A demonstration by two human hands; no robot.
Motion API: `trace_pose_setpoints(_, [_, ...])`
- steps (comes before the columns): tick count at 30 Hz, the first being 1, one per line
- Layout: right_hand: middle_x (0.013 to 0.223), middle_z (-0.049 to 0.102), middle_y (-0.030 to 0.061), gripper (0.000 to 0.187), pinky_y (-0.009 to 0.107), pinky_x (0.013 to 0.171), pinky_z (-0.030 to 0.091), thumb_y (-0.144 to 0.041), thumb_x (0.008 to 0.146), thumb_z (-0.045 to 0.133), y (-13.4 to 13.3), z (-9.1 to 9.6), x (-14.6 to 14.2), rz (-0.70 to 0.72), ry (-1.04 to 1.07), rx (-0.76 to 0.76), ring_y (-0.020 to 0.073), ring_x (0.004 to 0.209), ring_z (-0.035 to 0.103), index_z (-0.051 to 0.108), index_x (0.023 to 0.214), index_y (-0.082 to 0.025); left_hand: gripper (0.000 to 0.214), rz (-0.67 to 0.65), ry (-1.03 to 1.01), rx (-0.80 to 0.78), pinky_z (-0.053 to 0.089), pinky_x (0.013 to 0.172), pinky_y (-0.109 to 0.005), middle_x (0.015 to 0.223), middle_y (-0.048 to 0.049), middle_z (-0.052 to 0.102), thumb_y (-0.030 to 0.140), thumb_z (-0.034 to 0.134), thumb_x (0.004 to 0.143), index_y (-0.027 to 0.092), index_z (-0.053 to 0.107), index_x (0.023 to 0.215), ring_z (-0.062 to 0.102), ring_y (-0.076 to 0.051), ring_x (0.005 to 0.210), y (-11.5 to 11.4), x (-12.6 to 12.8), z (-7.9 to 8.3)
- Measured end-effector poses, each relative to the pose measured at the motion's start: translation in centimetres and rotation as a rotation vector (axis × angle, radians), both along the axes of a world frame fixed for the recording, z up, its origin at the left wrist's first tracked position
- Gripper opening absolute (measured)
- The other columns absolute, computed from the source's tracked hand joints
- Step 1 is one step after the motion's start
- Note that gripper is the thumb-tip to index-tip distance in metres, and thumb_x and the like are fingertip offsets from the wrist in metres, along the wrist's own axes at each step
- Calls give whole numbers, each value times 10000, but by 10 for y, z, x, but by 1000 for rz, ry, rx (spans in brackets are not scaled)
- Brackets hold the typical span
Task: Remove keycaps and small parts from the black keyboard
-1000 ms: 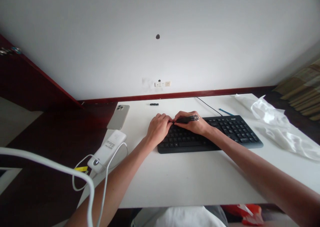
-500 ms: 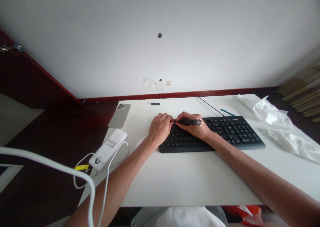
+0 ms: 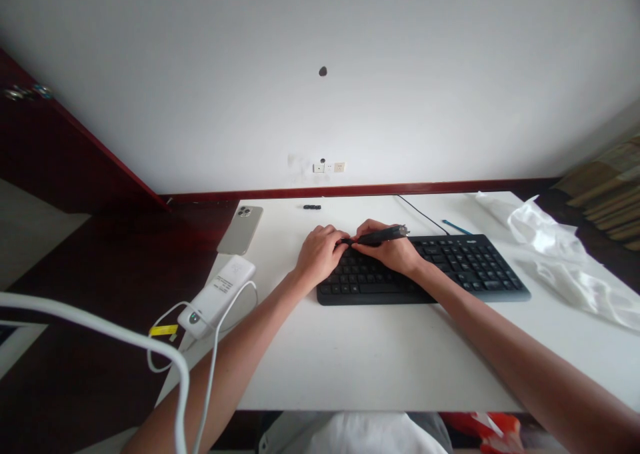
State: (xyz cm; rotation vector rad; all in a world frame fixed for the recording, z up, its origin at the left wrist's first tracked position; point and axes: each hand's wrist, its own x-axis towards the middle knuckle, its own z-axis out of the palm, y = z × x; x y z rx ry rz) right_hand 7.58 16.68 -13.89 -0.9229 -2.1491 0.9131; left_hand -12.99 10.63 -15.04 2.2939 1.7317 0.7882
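Observation:
The black keyboard (image 3: 465, 267) lies on the white table, and both hands rest over its left half. My right hand (image 3: 393, 253) is closed around a black pen-shaped tool (image 3: 383, 235), whose back end points right and slightly up. The tool's tip reaches left to the fingers of my left hand (image 3: 320, 254). That hand is pinched at the keyboard's upper left, by a small dark piece (image 3: 345, 241) at the tip; what exactly its fingers hold is hidden. Several small black pieces, like keycaps, sit in a row (image 3: 313, 207) near the table's back edge.
A phone (image 3: 241, 231) lies at the table's left, with a white power bank (image 3: 220, 294) and its white cable (image 3: 215, 361) in front. A thin blue-green stick (image 3: 457, 227) is behind the keyboard. Crumpled white plastic (image 3: 545, 231) covers the right side.
The back end of the tool has tilted up a little and shifted slightly right. Both hands stay at the keyboard's upper left. The whole view has moved slightly.

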Motion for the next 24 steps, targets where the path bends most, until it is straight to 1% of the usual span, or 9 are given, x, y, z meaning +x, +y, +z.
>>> trace_pose_setpoints(2, [920,778,4,171,335,737,542,-379,857,747,4,3,2,53,-27,-11,215,809,709,683,953,-252,196,3,-26,-6,527,932,-365,994,-45,688,270,622,999,258,749,1148,614,-226,994,1,-1,-1])
trace_pose_setpoints(5, [853,772,-13,150,317,699,525,-357,857,749,9,6,4,92,-88,10,194,741,696,702,950,-249,192,-6,-59,-7,529,942,-371,1002,-49,692,264,620,998,256,766,1123,621,-230,1001,1,-2,-2])
trace_pose_setpoints(7, [851,774,-12,156,315,703,526,-361,856,755,10,5,5,93,-90,12,194,742,703,705,946,-245,186,-10,-79,-11,527,954,-373,1005,-49,695,252,624,993,252,776,1102,626,-231,1008,1,-2,-2])
trace_pose_setpoints(12, [922,796,11,212,325,763,555,-393,836,781,11,-1,4,64,7,-48,219,832,741,679,935,-237,172,2,-128,-29,523,959,-369,976,-40,688,230,659,966,256,783,1082,636,-225,1000,2,-3,-2])
trace_pose_setpoints(20, [902,785,11,218,302,702,518,-420,858,743,10,3,3,70,-92,7,210,777,704,683,957,-235,164,-2,-167,-27,518,958,-370,978,-32,703,216,683,949,263,793,1062,645,-227,1009,4,-4,-5])
trace_pose_setpoints(24, [809,750,-8,206,278,661,487,-410,864,722,12,9,4,113,-153,18,178,700,652,687,961,-231,170,-4,-174,-29,520,948,-369,973,-26,707,206,691,941,271,795,1058,648,-224,1000,4,-5,-7])
